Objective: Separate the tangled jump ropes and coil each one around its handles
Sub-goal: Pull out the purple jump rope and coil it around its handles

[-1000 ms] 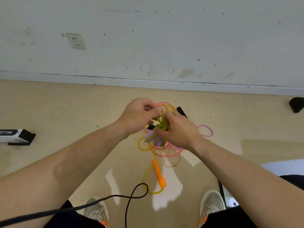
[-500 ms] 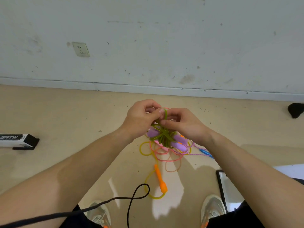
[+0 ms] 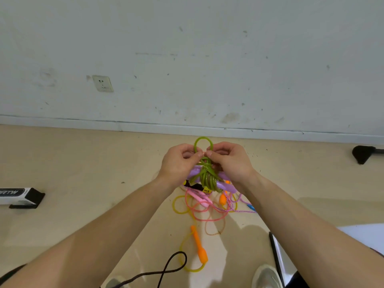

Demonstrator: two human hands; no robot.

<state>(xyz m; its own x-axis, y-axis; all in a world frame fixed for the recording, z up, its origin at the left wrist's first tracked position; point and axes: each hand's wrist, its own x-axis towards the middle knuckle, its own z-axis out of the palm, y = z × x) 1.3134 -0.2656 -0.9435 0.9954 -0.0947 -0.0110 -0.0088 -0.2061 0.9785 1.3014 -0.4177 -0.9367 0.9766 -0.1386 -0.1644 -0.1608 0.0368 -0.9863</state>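
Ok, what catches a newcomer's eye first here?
The left hand and right hand meet mid-frame, pinching a loop of the green plastic jump rope wound round lilac handles. Below, a tangle of pink, yellow and purple ropes lies on the beige floor, an orange handle lower still.

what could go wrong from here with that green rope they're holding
1. The left hand and right hand only pinch the green rope at its top loop; a slip could let the coils spring off the purple handles.
2. The bundle is held right over the tangled pile on the floor; lowered there, it might snag again.
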